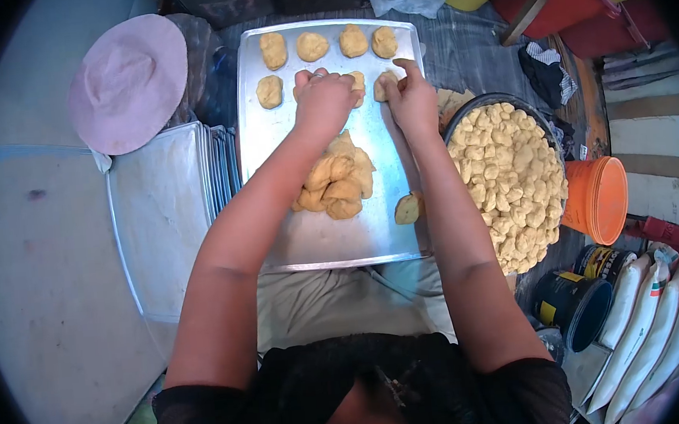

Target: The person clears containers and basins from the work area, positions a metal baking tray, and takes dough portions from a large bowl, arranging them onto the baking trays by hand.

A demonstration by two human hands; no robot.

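Note:
A metal baking tray (279, 149) lies before me with a row of tan dough balls (312, 47) along its far end. A second row starts with a dough ball (269, 91) at the left. My left hand (324, 101) is over this row, fingers curled down; what lies under them is hidden. Beside its thumb side is another dough ball (358, 88). My right hand (413, 102) has thumb and finger closed on a dough ball (381, 87) at the tray's right edge. A heap of dough pieces (341, 184) sits mid-tray, and a single piece (408, 208) lies near the right edge.
A large dark tub (555, 133) full of dough pieces stands at the right, with an orange bucket (596, 200) beyond it. Stacked trays (159, 202) and a pink hat (128, 81) are at the left. Dark buckets (572, 305) and white packs (644, 331) stand lower right.

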